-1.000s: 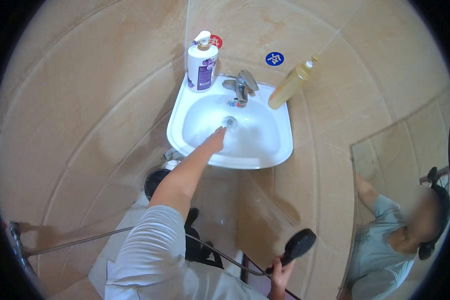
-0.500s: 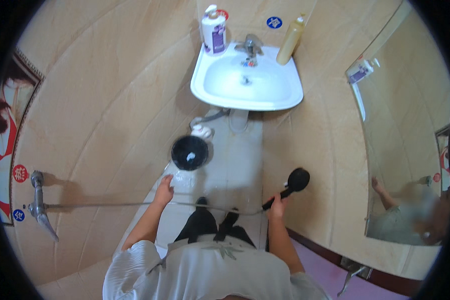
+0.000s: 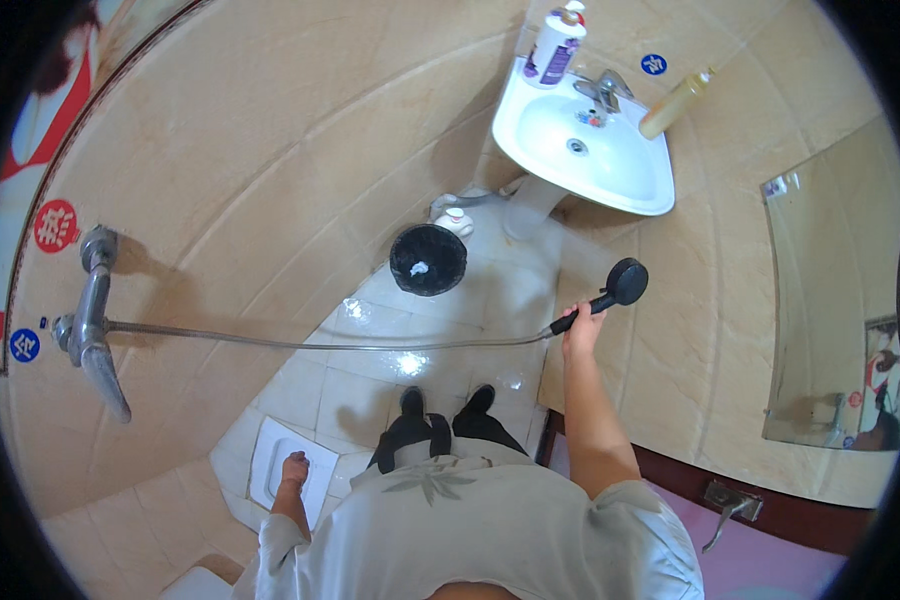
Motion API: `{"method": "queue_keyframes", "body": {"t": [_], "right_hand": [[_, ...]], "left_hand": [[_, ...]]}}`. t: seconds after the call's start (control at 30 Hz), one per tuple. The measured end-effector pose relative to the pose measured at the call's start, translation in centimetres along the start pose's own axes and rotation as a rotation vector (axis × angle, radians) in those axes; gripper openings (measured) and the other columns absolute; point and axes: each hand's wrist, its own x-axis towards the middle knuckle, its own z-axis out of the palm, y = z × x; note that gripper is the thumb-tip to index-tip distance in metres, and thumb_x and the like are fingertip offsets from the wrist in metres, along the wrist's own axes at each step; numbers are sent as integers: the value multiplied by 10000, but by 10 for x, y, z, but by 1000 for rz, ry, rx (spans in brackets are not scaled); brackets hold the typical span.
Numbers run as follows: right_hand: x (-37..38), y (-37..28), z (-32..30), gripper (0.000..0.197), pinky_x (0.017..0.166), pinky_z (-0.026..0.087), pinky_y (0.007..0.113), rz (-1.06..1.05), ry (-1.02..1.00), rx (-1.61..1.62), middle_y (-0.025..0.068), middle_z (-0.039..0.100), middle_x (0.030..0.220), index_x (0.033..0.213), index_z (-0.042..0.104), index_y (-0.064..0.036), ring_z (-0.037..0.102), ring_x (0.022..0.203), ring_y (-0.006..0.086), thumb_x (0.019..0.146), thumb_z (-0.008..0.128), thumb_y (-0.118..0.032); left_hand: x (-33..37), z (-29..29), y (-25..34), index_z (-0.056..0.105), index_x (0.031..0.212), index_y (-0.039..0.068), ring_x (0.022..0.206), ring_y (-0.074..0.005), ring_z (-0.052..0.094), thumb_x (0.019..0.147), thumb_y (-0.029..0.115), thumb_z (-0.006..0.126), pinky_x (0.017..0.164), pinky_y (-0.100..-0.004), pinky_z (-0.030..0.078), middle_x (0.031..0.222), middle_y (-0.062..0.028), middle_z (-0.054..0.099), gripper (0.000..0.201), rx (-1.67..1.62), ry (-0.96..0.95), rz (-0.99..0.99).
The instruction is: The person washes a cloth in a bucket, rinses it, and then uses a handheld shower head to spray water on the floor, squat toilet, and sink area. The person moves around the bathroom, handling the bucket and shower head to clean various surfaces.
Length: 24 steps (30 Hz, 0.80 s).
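Note:
A black shower head (image 3: 627, 282) is held out to the right by my right hand (image 3: 582, 328), its fingers wrapped round the handle. From that handle a thin metal hose (image 3: 370, 347) stretches left to a chrome mixer tap (image 3: 92, 325) on the wall. Faint spray shows between the shower head and the base of the washbasin (image 3: 610, 165). My left hand (image 3: 295, 468) is low at the left, above a white squat toilet (image 3: 315, 490); its fingers look curled, with nothing visible in them.
Near the left wall stands a black bucket (image 3: 428, 262) with a white scrap inside, beside a white bottle (image 3: 455, 222). A white-and-purple pump bottle (image 3: 555, 48) and a yellowish one (image 3: 676, 104) stand on the basin. The floor tiles (image 3: 410, 365) look wet. A mirror (image 3: 840, 300) hangs right.
My left hand has dropped back from near the bucket to beside my body, its fingers curling. The view has turned left; my right hand still holds the shower head, reaching farther forward.

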Motion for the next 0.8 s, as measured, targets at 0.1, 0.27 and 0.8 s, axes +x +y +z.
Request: {"method": "queue_keyframes", "body": {"t": [0.1,0.27,0.8], "right_hand": [[8,-6,24,252,481,423,289,-27,-22,-26,61,415,702,967,304,-76,443,529,154,771,451,-19],[5,-16,46,389,476,421,280,-174,82,-34,64,412,718,1112,279,-65,434,505,145,768,451,-10],[55,-42,-89,326,430,416,261,-136,177,-288,67,441,677,1070,301,2,448,484,136,776,444,6]], "left_hand": [[5,6,-4,530,1061,-35,836,-215,579,749,109,536,740,-271,454,951,-147,599,343,-334,63,-73],[-13,21,27,489,1036,-8,615,-116,538,746,41,540,466,-214,388,766,-43,568,299,-598,-47,-75],[-144,69,1,458,1108,-25,638,-129,551,740,34,502,513,-224,410,787,-74,584,376,-699,88,-222]]}}
